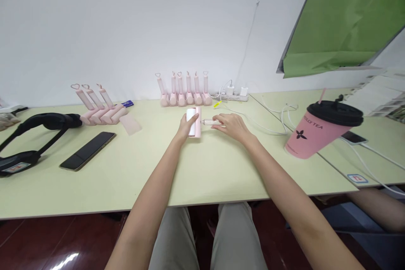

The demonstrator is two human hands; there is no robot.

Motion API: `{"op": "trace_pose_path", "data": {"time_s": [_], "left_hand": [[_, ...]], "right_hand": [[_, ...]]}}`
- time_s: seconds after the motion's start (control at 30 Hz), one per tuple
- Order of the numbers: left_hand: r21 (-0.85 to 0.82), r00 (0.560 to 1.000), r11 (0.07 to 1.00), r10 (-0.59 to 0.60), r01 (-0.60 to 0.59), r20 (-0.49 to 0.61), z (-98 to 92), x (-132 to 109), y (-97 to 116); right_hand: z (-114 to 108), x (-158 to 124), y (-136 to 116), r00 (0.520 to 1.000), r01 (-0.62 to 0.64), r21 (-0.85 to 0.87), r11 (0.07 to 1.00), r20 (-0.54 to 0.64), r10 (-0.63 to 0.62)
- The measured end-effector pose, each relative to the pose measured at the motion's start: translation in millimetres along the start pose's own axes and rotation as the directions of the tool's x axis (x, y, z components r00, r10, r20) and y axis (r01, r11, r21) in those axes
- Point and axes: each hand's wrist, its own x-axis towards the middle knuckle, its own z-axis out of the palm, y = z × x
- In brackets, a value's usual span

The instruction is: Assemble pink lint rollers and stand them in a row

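Note:
Above the middle of the table, my left hand (184, 128) is closed round the head of a pink and white lint roller (198, 123), thumb across its front. The clear handle (206, 122) points right from the head. My right hand (233, 125) pinches that handle between thumb and fingers, its far end hidden by them. Behind my hands, several pink lint rollers (189, 98) stand in a row by the wall with their handles up. More lint rollers (103, 112) lean in a group at the left, beside a pale pink sheet (130, 124).
A black phone (87, 151) and a black headset (47, 124) lie at left. On the right stands a pink drink cup (305, 135) with a black lid. White cables run from a power strip (234, 97) at the wall. Another person's arm (379, 204) shows at lower right.

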Motion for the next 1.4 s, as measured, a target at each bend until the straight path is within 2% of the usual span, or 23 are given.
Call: {"op": "trace_pose_path", "data": {"time_s": [0.23, 0.4, 0.57, 0.77, 0.9, 1.1, 1.3, 1.4], "left_hand": [[-0.042, 0.998, 0.998, -0.050, 0.052, 0.027, -0.1, -2.6, 5.0], [-0.042, 0.997, 0.996, -0.072, 0.074, 0.034, -0.1, -2.6, 3.9], [-0.019, 0.999, 0.999, -0.047, 0.047, -0.002, 3.3, -4.6, 6.3], [-0.092, 0.991, 0.989, -0.110, 0.117, 0.083, 5.5, -7.3, 13.1], [-0.030, 0.998, 0.998, -0.056, 0.057, 0.032, 5.5, -5.1, 12.0], [0.165, 0.996, 0.983, 0.088, -0.081, -0.032, 8.0, -6.8, 8.3], [0.207, 0.983, 0.965, 0.177, -0.163, -0.052, 13.3, -10.4, 10.4], [0.231, 0.975, 0.952, 0.217, -0.200, -0.047, 14.6, -13.5, 15.3]], "right_hand": [[-0.7, 0.2, -5.4, 0.998, 0.062, -0.151, 0.987, -0.019, -0.066], [-0.4, 0.0, -10.2, 0.995, 0.100, -0.258, 0.961, 0.008, -0.102], [2.5, 0.4, -12.5, 0.994, 0.110, -0.259, 0.960, 0.042, -0.103], [-0.2, 2.2, -14.2, 0.993, 0.119, -0.284, 0.952, 0.027, -0.116], [-3.0, 1.4, -12.5, 0.994, 0.111, -0.262, 0.959, 0.037, -0.105], [-3.1, 0.4, -8.1, 0.992, 0.121, -0.243, 0.962, 0.059, -0.110], [3.3, 1.6, -4.8, 0.998, 0.005, -0.135, 0.991, 0.059, 0.003], [3.1, 2.1, -4.5, 0.997, -0.015, -0.056, 0.998, 0.071, 0.019]]}}
